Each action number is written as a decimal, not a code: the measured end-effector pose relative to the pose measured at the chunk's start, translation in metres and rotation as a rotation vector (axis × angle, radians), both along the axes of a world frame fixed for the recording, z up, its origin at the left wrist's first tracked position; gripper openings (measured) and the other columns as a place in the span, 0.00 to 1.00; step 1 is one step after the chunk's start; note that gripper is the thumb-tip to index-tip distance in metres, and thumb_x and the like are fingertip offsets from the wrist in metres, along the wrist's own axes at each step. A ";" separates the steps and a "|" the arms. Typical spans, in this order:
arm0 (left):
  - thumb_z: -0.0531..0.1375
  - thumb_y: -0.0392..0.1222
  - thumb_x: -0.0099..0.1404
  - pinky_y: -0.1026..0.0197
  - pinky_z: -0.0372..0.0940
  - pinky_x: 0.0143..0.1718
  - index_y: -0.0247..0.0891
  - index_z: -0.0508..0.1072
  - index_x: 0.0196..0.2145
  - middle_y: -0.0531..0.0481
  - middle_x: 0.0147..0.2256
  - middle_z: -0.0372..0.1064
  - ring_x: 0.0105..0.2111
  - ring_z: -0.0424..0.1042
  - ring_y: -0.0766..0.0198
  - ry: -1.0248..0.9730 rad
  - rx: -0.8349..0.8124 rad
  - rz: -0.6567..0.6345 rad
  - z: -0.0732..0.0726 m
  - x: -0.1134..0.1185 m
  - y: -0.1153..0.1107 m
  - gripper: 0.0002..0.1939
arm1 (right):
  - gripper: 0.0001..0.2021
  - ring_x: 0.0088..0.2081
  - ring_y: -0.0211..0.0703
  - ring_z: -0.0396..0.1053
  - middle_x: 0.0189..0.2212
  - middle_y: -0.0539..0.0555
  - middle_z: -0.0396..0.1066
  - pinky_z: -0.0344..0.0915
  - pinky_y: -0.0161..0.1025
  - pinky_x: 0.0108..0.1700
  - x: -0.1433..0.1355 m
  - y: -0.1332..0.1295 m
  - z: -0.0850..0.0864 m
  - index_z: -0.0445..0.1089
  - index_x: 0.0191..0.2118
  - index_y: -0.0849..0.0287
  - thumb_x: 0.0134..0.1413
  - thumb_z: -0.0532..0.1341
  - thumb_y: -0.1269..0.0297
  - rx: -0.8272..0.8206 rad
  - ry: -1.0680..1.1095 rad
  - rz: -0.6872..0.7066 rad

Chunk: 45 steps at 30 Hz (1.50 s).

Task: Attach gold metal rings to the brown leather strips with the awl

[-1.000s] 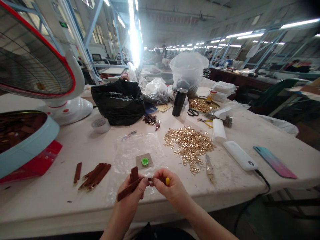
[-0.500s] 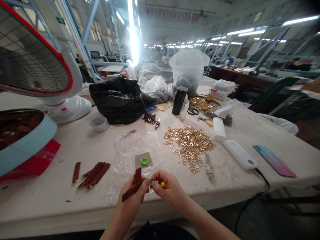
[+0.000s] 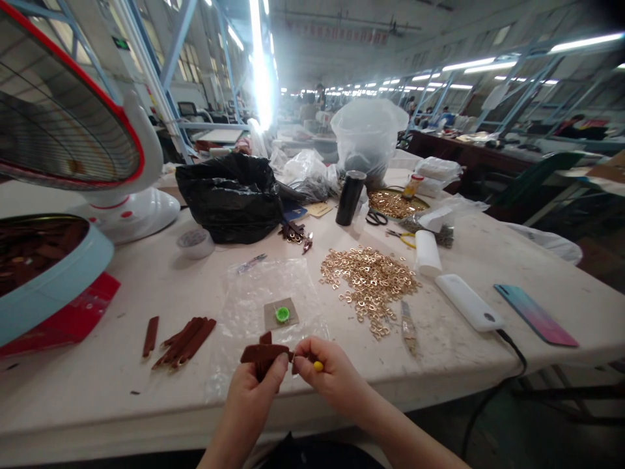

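Observation:
My left hand (image 3: pixel 258 392) is closed on brown leather strips (image 3: pixel 265 353), one lying crosswise over the others under the thumb. Close against it, my right hand (image 3: pixel 328 372) pinches at the strip's end. A small tool with a yellow end (image 3: pixel 318 366) sticks out of the right fingers; the rest of it is hidden. Just beyond the hands, a small green cup (image 3: pixel 282 314) rests on a grey-brown square (image 3: pixel 268 318) on a clear plastic sheet (image 3: pixel 244 293). To the left lie several finished-looking strips (image 3: pixel 184 342) with metal at their ends.
A heap of gold-coloured rings (image 3: pixel 375 283) spreads at centre right, with a tape-wrapped blade (image 3: pixel 409 329) beside it. Further right are a white power bank (image 3: pixel 469 303) and a phone (image 3: pixel 534 314). A black bag (image 3: pixel 227 198), a fan (image 3: pixel 122 215) and a blue tin (image 3: pixel 58 286) stand left.
My left hand has turned, so the top strip now lies nearly level rather than slanting down to the left. The right hand stays in almost the same place.

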<state>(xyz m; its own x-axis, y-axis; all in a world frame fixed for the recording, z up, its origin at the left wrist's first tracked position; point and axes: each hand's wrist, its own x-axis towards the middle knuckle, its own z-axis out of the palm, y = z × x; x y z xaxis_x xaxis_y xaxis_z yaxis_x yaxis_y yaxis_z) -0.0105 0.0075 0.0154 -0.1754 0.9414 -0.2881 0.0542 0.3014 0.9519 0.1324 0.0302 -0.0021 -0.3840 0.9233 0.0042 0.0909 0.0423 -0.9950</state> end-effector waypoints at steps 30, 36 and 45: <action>0.56 0.38 0.55 0.58 0.63 0.38 0.39 0.70 0.32 0.49 0.29 0.70 0.32 0.69 0.58 0.157 0.214 -0.278 -0.007 0.003 -0.007 0.06 | 0.04 0.28 0.37 0.62 0.26 0.48 0.65 0.59 0.34 0.30 0.005 0.003 -0.010 0.64 0.33 0.58 0.50 0.59 0.67 0.075 -0.043 0.046; 0.58 0.40 0.54 0.61 0.63 0.31 0.38 0.68 0.32 0.51 0.26 0.68 0.27 0.67 0.61 0.075 0.180 -0.222 -0.013 0.007 -0.004 0.06 | 0.03 0.30 0.40 0.65 0.27 0.51 0.68 0.61 0.35 0.32 -0.002 -0.001 -0.014 0.64 0.33 0.58 0.53 0.55 0.66 0.123 0.006 -0.088; 0.60 0.51 0.51 0.67 0.53 0.17 0.38 0.69 0.29 0.60 0.16 0.55 0.15 0.54 0.70 -0.040 0.059 -0.136 -0.019 0.003 -0.005 0.14 | 0.06 0.33 0.41 0.65 0.30 0.51 0.68 0.62 0.36 0.35 -0.009 0.000 -0.008 0.66 0.34 0.58 0.54 0.55 0.63 0.060 0.121 -0.110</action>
<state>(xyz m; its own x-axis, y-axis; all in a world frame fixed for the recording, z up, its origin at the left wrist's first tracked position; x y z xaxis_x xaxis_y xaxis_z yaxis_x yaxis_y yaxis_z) -0.0074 0.0029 -0.0037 -0.0342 0.9712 -0.2358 0.0528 0.2374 0.9700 0.1233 0.0301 -0.0101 -0.2741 0.9564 0.1010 -0.0222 0.0987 -0.9949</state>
